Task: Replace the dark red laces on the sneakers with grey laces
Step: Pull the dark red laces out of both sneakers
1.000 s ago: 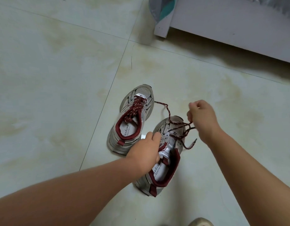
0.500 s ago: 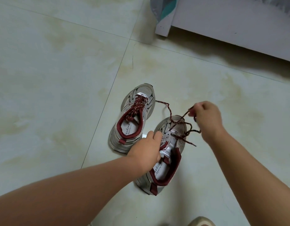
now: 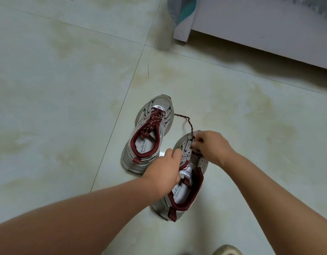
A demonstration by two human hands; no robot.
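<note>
Right hand [image 3: 212, 147] pinches the dark red lace [image 3: 190, 124] — soft, limp, best drawn near the eyelets; left hand [image 3: 163, 172] grips the near sneaker [image 3: 188, 196] steady.

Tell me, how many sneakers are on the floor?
2. One sneaker, fully laced in dark red, stands on the left. The other sneaker is nearer, on the right, under the left hand and right hand.
</note>
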